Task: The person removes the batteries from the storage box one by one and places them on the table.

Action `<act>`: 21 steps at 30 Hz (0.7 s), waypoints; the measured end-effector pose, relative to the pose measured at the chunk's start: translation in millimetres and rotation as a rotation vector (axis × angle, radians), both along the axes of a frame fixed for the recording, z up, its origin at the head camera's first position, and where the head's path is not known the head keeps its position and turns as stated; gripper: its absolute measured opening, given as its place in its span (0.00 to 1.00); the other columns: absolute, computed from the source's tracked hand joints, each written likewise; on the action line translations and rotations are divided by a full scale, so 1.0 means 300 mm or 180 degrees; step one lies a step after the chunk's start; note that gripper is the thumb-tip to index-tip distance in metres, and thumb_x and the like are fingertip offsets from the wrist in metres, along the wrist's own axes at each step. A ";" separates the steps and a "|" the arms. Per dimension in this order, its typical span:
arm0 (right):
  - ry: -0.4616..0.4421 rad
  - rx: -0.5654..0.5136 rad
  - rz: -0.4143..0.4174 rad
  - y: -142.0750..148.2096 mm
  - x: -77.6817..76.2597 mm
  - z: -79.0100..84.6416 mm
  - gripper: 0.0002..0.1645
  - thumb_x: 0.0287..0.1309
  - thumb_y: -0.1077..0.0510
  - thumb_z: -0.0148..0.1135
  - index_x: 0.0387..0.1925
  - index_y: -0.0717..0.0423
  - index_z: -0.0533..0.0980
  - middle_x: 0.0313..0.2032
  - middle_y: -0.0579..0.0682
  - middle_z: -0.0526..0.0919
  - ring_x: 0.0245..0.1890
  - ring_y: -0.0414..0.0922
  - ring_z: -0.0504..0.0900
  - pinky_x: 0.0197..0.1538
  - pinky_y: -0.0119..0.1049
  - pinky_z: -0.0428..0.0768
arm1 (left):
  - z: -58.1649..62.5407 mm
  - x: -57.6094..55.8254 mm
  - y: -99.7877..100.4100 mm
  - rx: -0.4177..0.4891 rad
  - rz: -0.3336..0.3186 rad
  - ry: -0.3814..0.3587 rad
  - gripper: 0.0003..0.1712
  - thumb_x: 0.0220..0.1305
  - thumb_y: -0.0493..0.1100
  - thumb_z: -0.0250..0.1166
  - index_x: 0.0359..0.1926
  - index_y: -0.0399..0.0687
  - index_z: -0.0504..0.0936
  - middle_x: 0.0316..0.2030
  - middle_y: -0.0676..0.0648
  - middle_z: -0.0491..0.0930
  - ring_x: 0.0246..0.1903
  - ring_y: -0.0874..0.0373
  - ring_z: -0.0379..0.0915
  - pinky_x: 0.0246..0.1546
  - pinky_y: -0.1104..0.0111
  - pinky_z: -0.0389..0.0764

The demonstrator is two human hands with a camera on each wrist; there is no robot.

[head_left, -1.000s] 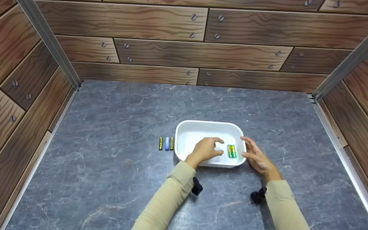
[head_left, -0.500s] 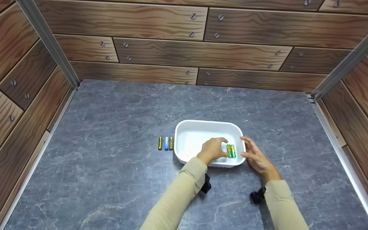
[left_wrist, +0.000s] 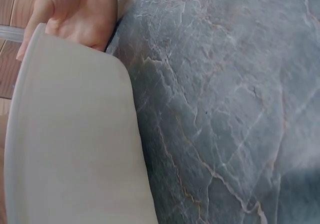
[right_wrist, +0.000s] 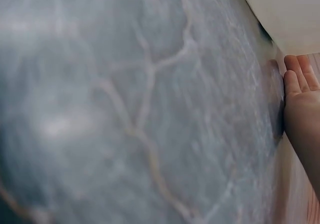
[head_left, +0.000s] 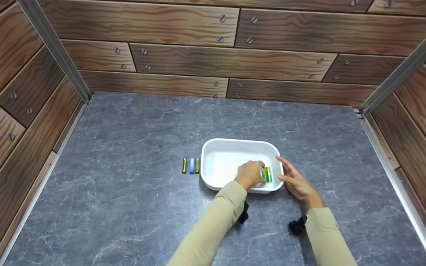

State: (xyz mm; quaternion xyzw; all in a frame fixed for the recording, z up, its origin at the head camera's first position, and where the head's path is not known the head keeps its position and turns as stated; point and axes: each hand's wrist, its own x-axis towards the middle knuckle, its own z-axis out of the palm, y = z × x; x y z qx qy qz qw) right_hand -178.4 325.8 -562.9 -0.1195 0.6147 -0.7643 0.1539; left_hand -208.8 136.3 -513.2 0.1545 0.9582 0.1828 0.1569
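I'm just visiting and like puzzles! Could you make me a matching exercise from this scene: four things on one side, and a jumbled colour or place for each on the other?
Things
1. Tub
2. Blue battery
3. Green-and-yellow batteries
4. Sleeves

Places and colours
A. Inside the tub, toward its right end in the head view
B. Beige
C. White, on the grey tabletop
D. Outside the tub, between two black-and-gold batteries

Right pairs: 1-C, 2-D, 3-A, 4-B
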 end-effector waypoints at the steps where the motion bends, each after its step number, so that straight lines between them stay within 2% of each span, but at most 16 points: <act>1: 0.0019 -0.0015 0.0004 0.001 0.001 -0.001 0.37 0.62 0.70 0.51 0.69 0.44 0.58 0.65 0.33 0.65 0.63 0.26 0.66 0.62 0.20 0.66 | -0.001 0.000 0.004 -0.0002 0.0008 -0.0008 0.32 0.50 0.53 0.74 0.58 0.60 0.78 0.48 0.55 0.85 0.48 0.58 0.81 0.45 0.66 0.80; 6: 0.0099 -0.0069 0.0024 0.005 -0.001 -0.006 0.36 0.61 0.71 0.51 0.66 0.41 0.61 0.64 0.37 0.66 0.62 0.29 0.67 0.62 0.22 0.67 | 0.000 0.004 0.013 -0.0031 0.0005 -0.0009 0.31 0.51 0.53 0.74 0.58 0.59 0.78 0.47 0.55 0.85 0.47 0.58 0.81 0.46 0.66 0.80; 11: 0.0105 -0.0029 -0.0061 -0.006 -0.009 -0.008 0.36 0.60 0.72 0.51 0.65 0.42 0.61 0.63 0.40 0.66 0.61 0.31 0.69 0.61 0.22 0.68 | 0.000 0.002 0.006 -0.0082 -0.0028 0.0054 0.27 0.50 0.53 0.74 0.53 0.55 0.80 0.43 0.53 0.85 0.44 0.58 0.81 0.42 0.66 0.80; 15: 0.0118 0.0017 -0.0130 -0.011 -0.006 -0.005 0.35 0.60 0.72 0.51 0.65 0.42 0.61 0.62 0.40 0.68 0.60 0.32 0.70 0.60 0.23 0.70 | 0.002 0.000 -0.001 -0.0168 -0.0057 0.0080 0.24 0.52 0.52 0.72 0.50 0.52 0.79 0.41 0.52 0.85 0.41 0.57 0.82 0.40 0.66 0.81; 21: 0.0080 0.0059 -0.0254 -0.016 0.001 0.002 0.35 0.59 0.74 0.50 0.62 0.40 0.63 0.60 0.38 0.72 0.59 0.33 0.71 0.59 0.25 0.72 | 0.011 -0.004 -0.016 -0.0215 -0.0048 0.0029 0.23 0.54 0.51 0.70 0.51 0.53 0.79 0.40 0.53 0.84 0.39 0.58 0.80 0.39 0.67 0.80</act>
